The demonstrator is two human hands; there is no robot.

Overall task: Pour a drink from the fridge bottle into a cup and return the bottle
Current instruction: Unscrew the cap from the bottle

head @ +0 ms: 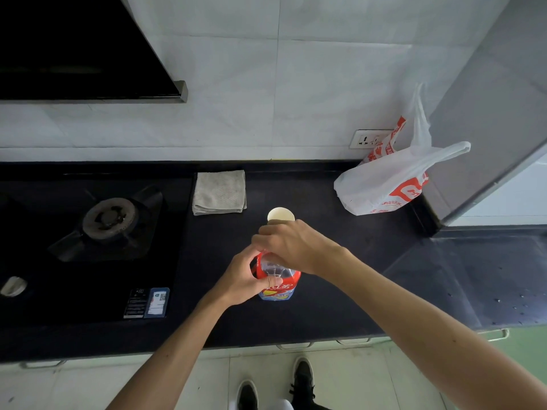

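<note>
Your left hand grips the bottle at its shoulder, with the thumb lying across the red label and the fingers wrapped round the far side. Your right hand comes over from above with its fingers curled down round the bottle's top. The cap is hidden under that hand, so you cannot tell whether it is on or off. The bottle stands upright on the dark counter, near its front edge. It is clear at the neck and has a red band above a blue and yellow label. The cup stands just behind your right knuckles. It is upright, its pale inside shows, and its near rim is partly covered by your fingers. Whether it touches the hand cannot be told. Further back and to the left, a folded grey cloth lies beside the edge of the black hob, where one burner shows. A white knob sits near the hob's front left. To the right, well apart from the cup, a white and red plastic bag slumps in the corner below a wall socket. A black hood hangs over the hob, and your dark shoes show on the pale floor below the counter.
</note>
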